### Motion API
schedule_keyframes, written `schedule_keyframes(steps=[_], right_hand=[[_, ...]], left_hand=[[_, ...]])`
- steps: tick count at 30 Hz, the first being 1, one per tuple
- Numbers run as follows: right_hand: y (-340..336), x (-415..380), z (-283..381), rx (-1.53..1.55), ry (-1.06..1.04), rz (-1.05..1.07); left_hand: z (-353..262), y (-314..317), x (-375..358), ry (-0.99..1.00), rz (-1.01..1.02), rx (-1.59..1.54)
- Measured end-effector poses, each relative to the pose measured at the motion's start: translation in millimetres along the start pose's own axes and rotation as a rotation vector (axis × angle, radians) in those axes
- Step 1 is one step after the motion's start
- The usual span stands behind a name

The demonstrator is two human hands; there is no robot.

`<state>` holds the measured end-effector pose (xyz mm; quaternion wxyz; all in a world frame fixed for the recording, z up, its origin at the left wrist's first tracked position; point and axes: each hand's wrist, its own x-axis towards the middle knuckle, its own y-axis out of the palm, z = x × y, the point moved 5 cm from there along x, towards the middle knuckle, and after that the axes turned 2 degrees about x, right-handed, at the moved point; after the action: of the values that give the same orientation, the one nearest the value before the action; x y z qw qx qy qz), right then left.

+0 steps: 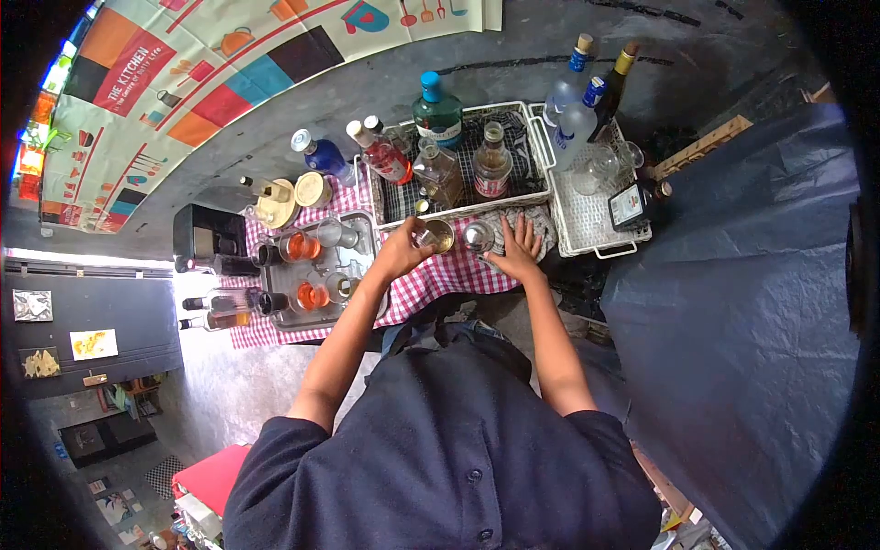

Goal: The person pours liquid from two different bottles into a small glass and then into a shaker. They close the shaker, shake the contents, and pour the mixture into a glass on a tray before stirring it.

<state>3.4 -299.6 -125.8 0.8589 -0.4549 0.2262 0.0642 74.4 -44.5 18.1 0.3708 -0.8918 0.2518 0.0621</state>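
Observation:
My left hand (403, 249) is wrapped around a clear drinking glass (440, 238) holding some pale yellow liquid. It stands close to the front edge of the wicker tray. My right hand (519, 249) lies with fingers spread over a crumpled patterned cloth (543, 227). Between the two hands, nearer the right thumb, is a shiny silver metal vessel (478, 236). Beneath them runs a red-and-white checked tablecloth (440, 280).
A wicker tray (390, 223) behind my hands holds several bottles, including a teal bottle (438, 115). Further right, a white basket (591, 246) carries bottles and glassware. On the left, a metal tray (302, 321) bears glasses with orange-red contents (298, 246). A black box-shaped appliance (197, 229) stands beyond.

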Motion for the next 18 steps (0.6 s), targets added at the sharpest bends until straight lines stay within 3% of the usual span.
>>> schedule_keyframes(steps=[11, 18], right_hand=[[3, 2, -3, -0.011, -0.009, -0.021], [-3, -3, -1, 0.040, -0.020, -0.009]], left_hand=[[-24, -12, 3, 0.083, 0.019, 0.127], [-7, -7, -5, 0.059, -0.055, -0.157]])
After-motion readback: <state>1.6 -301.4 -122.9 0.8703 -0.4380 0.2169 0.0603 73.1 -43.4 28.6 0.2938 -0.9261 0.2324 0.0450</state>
